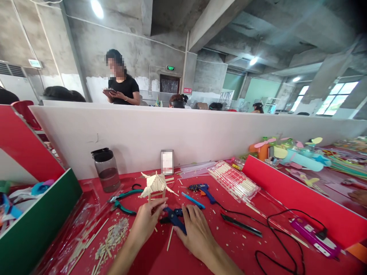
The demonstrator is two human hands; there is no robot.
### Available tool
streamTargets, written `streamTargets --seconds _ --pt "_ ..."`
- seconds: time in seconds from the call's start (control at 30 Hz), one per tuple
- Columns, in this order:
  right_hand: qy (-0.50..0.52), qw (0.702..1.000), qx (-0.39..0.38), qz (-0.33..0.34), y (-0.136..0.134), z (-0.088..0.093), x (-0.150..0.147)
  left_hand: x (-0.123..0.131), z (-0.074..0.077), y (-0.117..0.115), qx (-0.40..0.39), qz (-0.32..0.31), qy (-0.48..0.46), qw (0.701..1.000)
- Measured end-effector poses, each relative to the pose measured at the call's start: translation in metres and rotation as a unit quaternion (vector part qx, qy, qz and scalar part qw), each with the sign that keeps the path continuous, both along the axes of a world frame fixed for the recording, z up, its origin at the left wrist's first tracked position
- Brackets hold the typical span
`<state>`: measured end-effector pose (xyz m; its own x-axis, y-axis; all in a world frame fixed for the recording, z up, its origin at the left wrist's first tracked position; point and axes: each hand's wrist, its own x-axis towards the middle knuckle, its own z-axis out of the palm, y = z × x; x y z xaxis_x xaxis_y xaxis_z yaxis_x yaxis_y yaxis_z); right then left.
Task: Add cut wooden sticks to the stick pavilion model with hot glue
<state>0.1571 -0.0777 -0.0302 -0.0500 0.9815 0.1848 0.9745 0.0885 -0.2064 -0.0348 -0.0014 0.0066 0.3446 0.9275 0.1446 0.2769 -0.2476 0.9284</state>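
Note:
A small pavilion model made of wooden sticks (155, 186) stands on the red table (235, 244). My left hand (146, 221) pinches its base from below, fingers closed on the legs. My right hand (195, 233) lies over a blue-handled tool (173, 217) on the table, fingers curled onto it. Just right of the model lie a blue glue gun (202, 190) and a blue pen-like tool (192, 200).
Green-handled pliers (123, 198) and a dark-lidded jar (105, 170) sit left of the model. Stick offcuts (111, 236) litter the front left. A packet of sticks (233, 181), black cable (275, 244) and purple power strip (315, 235) lie right. A white partition (200, 133) runs behind; a person in black stands beyond.

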Motion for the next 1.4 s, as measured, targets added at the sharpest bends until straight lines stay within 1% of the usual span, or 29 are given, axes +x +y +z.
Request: streamTargets --seconds 0.1,0.17,0.23,0.3,0.4,0.47,0.53,0.57,0.67,0.8,0.93,1.07,1.17,1.27,1.4 --pt "0.012 1.0 -0.024 0.008 -0.003 0.0 -0.001 0.001 -0.004 -0.001 -0.007 0.0 -0.01 1.0" --pt "0.026 0.999 -0.028 0.011 -0.003 0.005 -0.001 0.002 -0.006 -0.001 -0.008 0.002 -0.021 1.0" --pt "0.057 0.998 -0.014 0.02 -0.002 0.017 -0.002 0.003 -0.007 -0.002 -0.01 0.004 -0.035 0.999" --pt "0.114 0.993 0.007 0.041 0.003 0.032 -0.003 0.004 -0.007 -0.004 -0.014 -0.001 -0.042 0.999" --pt "0.249 0.964 0.007 0.096 0.017 0.055 -0.005 0.005 -0.005 -0.007 -0.016 -0.01 -0.041 0.999" --pt "0.329 0.935 -0.034 0.13 0.03 0.065 -0.006 0.005 -0.004 -0.009 -0.012 -0.01 -0.039 0.999" --pt "0.368 0.915 -0.055 0.155 0.042 0.071 -0.006 0.005 -0.004 -0.009 -0.007 -0.007 -0.039 0.999" --pt "0.376 0.91 -0.059 0.163 0.047 0.074 -0.006 0.005 -0.004 -0.009 -0.003 -0.002 -0.04 0.999" --pt "0.361 0.911 -0.066 0.187 0.056 0.084 -0.003 0.005 -0.003 -0.01 0.003 0.017 -0.05 0.999" --pt "0.261 0.942 -0.034 0.21 0.057 0.104 0.002 0.008 0.003 -0.014 -0.017 0.029 -0.063 0.997" --pt "0.23 0.944 -0.032 0.236 0.058 0.118 0.007 0.01 0.009 -0.019 -0.018 0.047 -0.062 0.997" --pt "0.228 0.936 -0.033 0.267 0.065 0.123 0.007 0.012 0.013 -0.021 -0.011 0.064 -0.047 0.997" --pt "0.23 0.93 -0.027 0.284 0.07 0.124 0.007 0.014 0.015 -0.022 -0.021 0.075 -0.066 0.995" --pt "0.261 0.924 -0.025 0.279 0.073 0.123 0.007 0.015 0.016 -0.022 -0.043 0.076 -0.109 0.99" --pt "0.316 0.906 -0.033 0.28 0.078 0.119 0.009 0.017 0.017 -0.022 -0.034 0.088 -0.125 0.988"
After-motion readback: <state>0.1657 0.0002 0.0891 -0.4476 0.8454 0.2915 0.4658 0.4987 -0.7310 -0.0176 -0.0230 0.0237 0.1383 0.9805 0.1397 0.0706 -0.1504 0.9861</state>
